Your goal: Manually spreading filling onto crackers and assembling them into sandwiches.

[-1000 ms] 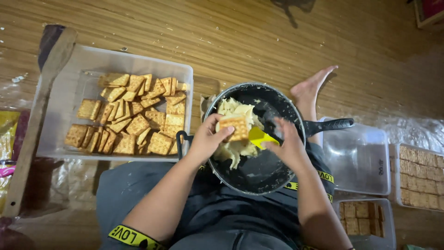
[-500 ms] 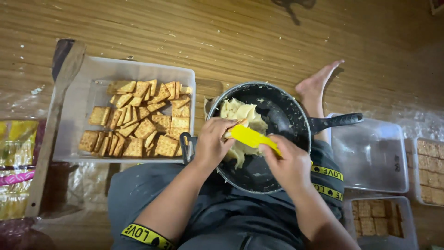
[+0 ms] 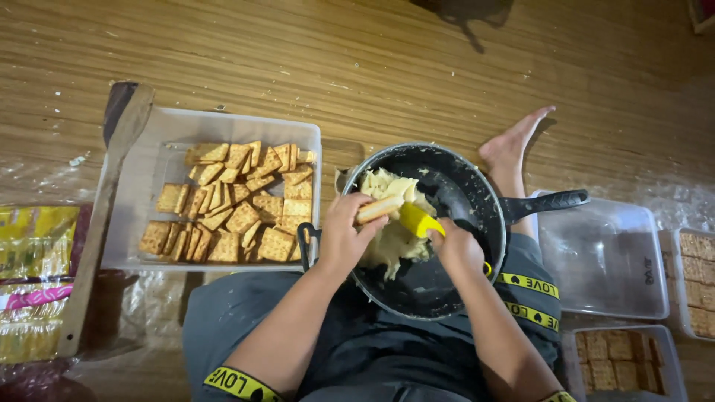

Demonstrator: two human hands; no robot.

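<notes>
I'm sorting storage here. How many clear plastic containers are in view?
4. One left of the pan, full of square crackers; an empty one right of the pan; one with crackers at the right edge; one with crackers at bottom right. Others may lie out of frame.

Cracker tray point(image 3: 134, 223) crowds the pan point(image 3: 477, 193); floor point(image 3: 335, 67) beyond lies open.

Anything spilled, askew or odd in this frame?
Pale crumbs are scattered on the wooden floor left of the cracker tray. Crackers lie jumbled, not stacked. The black pan sits on the person's lap, filling smeared on its wall.
</notes>
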